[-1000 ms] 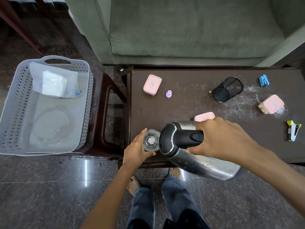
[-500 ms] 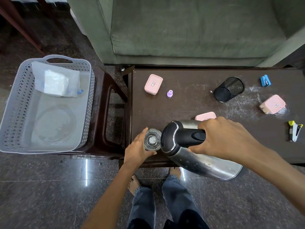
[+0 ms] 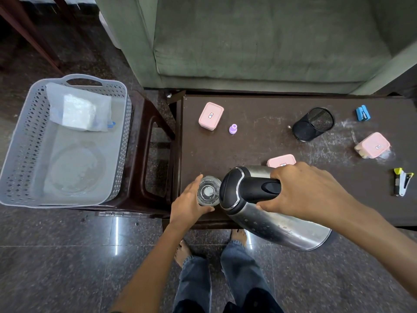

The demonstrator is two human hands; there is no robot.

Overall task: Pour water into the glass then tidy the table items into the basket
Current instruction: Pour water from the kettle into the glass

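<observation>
A clear glass (image 3: 208, 190) stands at the near left corner of the dark table (image 3: 259, 141), and my left hand (image 3: 188, 205) grips it from the left. My right hand (image 3: 304, 190) holds the black handle of a steel kettle (image 3: 270, 213), which is tipped to the left with its spout at the rim of the glass. The grey perforated basket (image 3: 27, 141) sits on a stool to the left. It holds a clear bag with a white block (image 3: 79, 109) and a glass plate (image 3: 76, 170).
On the table lie three pink boxes (image 3: 211, 115) (image 3: 373, 145) (image 3: 281, 160), a small purple cap (image 3: 233, 129), a black mesh pen cup (image 3: 313, 123) on its side, a blue clip (image 3: 362, 113) and a stapler (image 3: 401, 181). A green sofa (image 3: 259, 41) stands behind.
The kettle stays tipped at the glass and both hands keep their hold. Only the view has shifted slightly.
</observation>
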